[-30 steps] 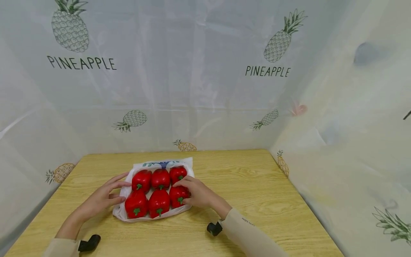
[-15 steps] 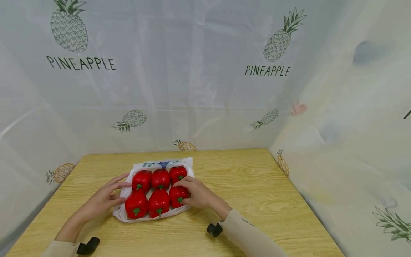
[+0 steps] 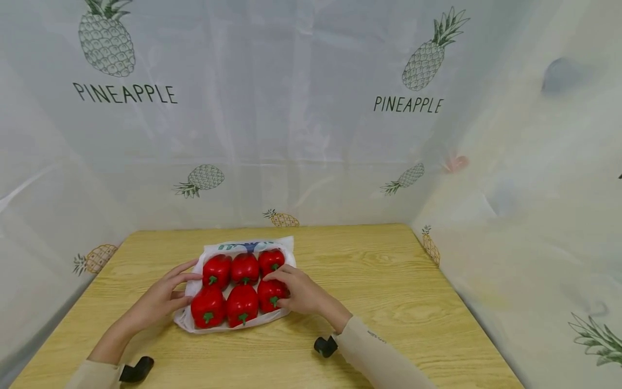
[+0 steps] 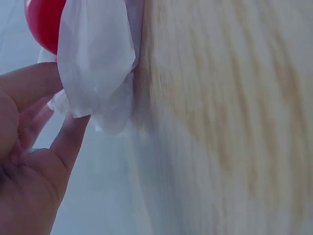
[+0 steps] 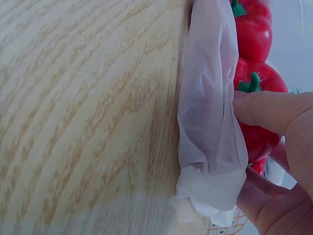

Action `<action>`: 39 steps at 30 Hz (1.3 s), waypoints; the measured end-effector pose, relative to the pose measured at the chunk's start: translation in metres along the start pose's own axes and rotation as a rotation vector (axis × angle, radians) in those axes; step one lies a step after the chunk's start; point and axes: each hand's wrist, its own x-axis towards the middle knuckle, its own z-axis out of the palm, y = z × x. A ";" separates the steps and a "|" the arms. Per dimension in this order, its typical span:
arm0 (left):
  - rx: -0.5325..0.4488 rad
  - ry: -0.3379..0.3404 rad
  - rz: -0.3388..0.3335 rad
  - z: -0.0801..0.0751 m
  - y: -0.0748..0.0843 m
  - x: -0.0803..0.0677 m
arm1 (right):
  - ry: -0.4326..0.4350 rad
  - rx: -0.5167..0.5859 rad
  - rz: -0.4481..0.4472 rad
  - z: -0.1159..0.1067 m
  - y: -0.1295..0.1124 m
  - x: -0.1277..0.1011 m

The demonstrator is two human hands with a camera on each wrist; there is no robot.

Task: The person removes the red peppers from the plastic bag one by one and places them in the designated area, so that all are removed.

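Several red peppers (image 3: 238, 286) with green stems lie in two rows on a white plastic bag (image 3: 243, 246) on the wooden table (image 3: 389, 281). My left hand (image 3: 182, 286) lies against the bag's left side with its fingers spread and nearly straight. In the left wrist view the left hand (image 4: 63, 103) touches the crumpled bag (image 4: 98, 63) below a pepper (image 4: 44, 19). My right hand (image 3: 282, 292) curls round the front right pepper. In the right wrist view the right hand (image 5: 244, 147) has one finger on that pepper (image 5: 259, 142) and the others under the bag's edge (image 5: 208, 122).
A translucent curtain (image 3: 291, 135) printed with pineapples closes in the table at the back and on both sides. Bare wood (image 5: 88, 98) stretches to the right of the bag. Black wrist mounts (image 3: 137, 370) show near both sleeves.
Both hands stay at the bag's two sides. Only the head view has shifted a little.
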 end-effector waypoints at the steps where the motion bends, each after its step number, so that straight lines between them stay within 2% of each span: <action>1: 0.006 0.000 -0.003 0.000 0.000 0.000 | 0.000 -0.004 -0.002 0.000 0.000 0.000; 7: 0.020 -0.003 -0.031 -0.001 -0.004 -0.001 | -0.002 -0.029 -0.013 0.001 0.001 0.001; 20: 0.011 0.001 -0.031 -0.001 -0.002 -0.001 | 0.009 -0.022 -0.007 -0.001 -0.002 0.001; 29: -0.006 0.004 -0.016 -0.002 0.003 0.000 | 0.047 0.048 -0.021 -0.023 -0.009 -0.005; 34: -0.012 0.003 -0.004 -0.001 0.003 0.000 | 0.085 0.063 -0.037 -0.038 -0.005 -0.008; 39: -0.008 0.002 -0.017 -0.001 0.004 0.000 | 0.157 0.050 -0.040 -0.053 0.006 -0.013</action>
